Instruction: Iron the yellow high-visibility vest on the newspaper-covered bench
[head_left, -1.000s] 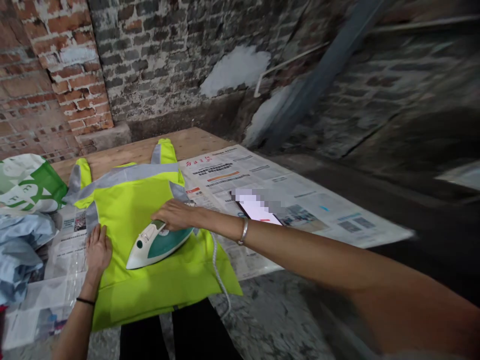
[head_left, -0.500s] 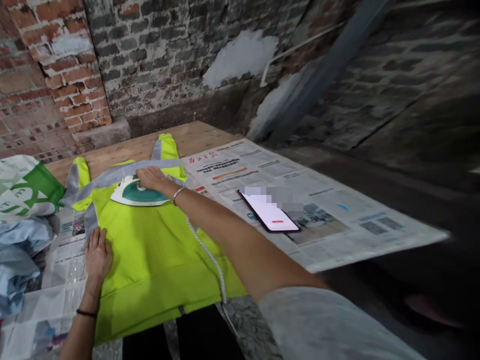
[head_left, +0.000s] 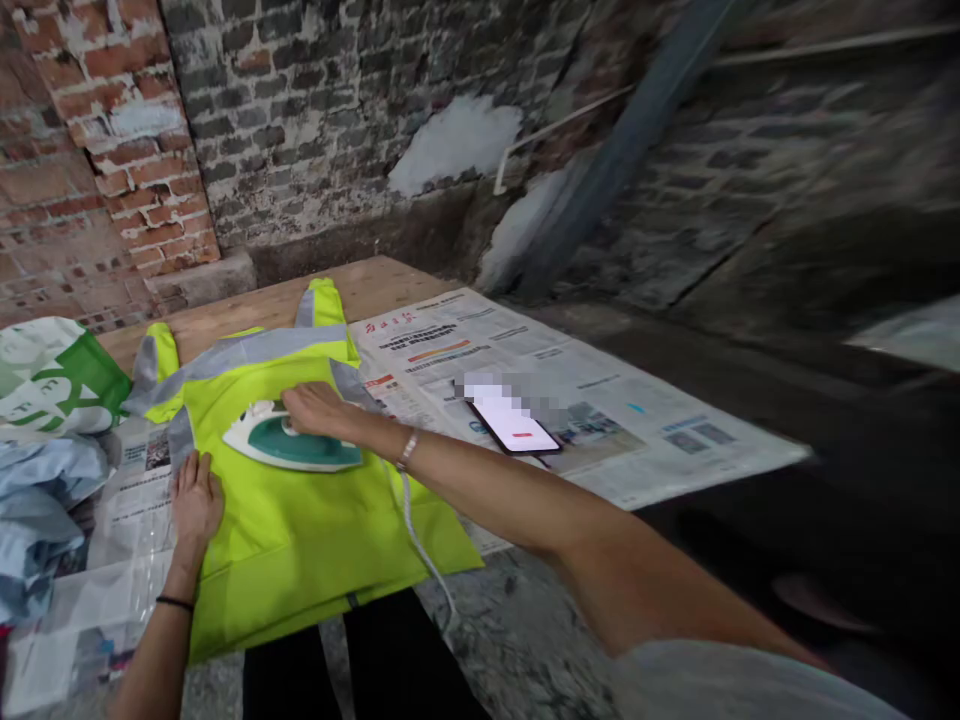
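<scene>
Hi-vis top [head_left: 262, 580]: spread on tabletop [head_left: 382, 280]; pressing judged part done, remaining amt. can't be told.
Iron [head_left: 289, 448]: rested mid-top, handle gripped by R hand [head_left: 319, 408].
L hand [head_left: 196, 498]: laid flat, unclenched, at L edge.
Cord [head_left: 415, 535]: draped over R side, poss. snag.
Nearby: 1 phone [head_left: 517, 428] on newspaper [head_left: 592, 485], R; bag [head_left: 82, 385] + blue cloth [head_left: 37, 500], L.

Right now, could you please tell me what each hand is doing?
Left hand: open, at the left edge of the yellow garment.
Right hand: closed, holding the iron.
</scene>
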